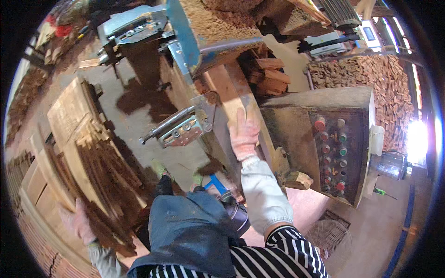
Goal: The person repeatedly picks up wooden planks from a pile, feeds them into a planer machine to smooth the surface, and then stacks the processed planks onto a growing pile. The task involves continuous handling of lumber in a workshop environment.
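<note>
My right hand (pixel 244 135), in a pinkish work glove with a pale sleeve guard, lies flat on a wooden plank (pixel 225 85) that runs under the blue machine's housing (pixel 185 32). Its fingers are stretched out along the wood. At the lower left, my left hand (pixel 79 223), gloved too, is on a light wooden board (pixel 69 160) at the side of a stack of boards. Its fingers seem closed around the board's edge, though they show only in part. Beside the plank, a metal guide with a screw rod (pixel 183 127) sticks out to the left.
To the right stands a control box (pixel 320 148) with several red and green buttons. Sawdust (pixel 232 21) covers the machine top. Wood offcuts (pixel 269 76) lie behind the plank, and a large woodpile (pixel 366 88) rises at the far right. A fan (pixel 329 238) is at the lower right.
</note>
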Action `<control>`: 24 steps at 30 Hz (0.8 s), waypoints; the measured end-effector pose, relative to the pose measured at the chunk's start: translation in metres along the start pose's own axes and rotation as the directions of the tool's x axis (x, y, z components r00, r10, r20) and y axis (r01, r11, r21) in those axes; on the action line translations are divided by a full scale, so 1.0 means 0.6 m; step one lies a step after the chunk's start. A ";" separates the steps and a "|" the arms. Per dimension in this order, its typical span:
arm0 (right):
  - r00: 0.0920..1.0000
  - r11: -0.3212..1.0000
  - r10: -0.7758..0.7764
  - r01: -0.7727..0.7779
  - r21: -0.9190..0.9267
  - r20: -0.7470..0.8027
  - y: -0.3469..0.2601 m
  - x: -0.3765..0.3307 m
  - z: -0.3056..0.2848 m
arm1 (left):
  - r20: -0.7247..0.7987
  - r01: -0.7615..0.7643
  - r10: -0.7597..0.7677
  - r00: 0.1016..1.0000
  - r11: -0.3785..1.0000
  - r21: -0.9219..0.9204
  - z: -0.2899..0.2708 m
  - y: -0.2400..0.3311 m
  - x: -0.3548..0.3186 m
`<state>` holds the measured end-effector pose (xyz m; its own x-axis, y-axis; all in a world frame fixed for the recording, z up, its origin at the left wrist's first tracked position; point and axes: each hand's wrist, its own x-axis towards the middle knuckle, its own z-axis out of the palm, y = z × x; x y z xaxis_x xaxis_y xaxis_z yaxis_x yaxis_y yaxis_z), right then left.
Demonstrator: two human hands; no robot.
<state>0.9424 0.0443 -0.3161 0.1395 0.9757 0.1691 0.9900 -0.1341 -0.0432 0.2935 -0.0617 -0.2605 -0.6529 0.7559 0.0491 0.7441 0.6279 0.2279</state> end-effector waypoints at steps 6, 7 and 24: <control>0.862 0.693 -0.384 0.506 0.513 -0.332 -0.218 -0.010 -0.057 | 0.203 0.373 -0.313 0.928 0.762 -0.529 -0.061 0.176 -0.062; 0.873 0.582 -0.451 0.444 0.681 -0.184 -0.281 -0.043 -0.099 | 0.184 0.324 -0.270 0.945 0.710 -0.626 -0.055 0.213 -0.076; 0.946 0.996 0.050 -0.071 0.054 0.320 0.205 -0.567 -0.112 | -0.115 0.496 -0.490 0.864 0.788 0.365 -0.098 -0.354 0.113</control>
<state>1.0179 -0.3158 -0.3130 0.1756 0.9717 -0.1578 0.9750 -0.1938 -0.1086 0.0832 -0.1547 -0.2482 -0.9451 0.3241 0.0430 0.3145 0.9371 -0.1513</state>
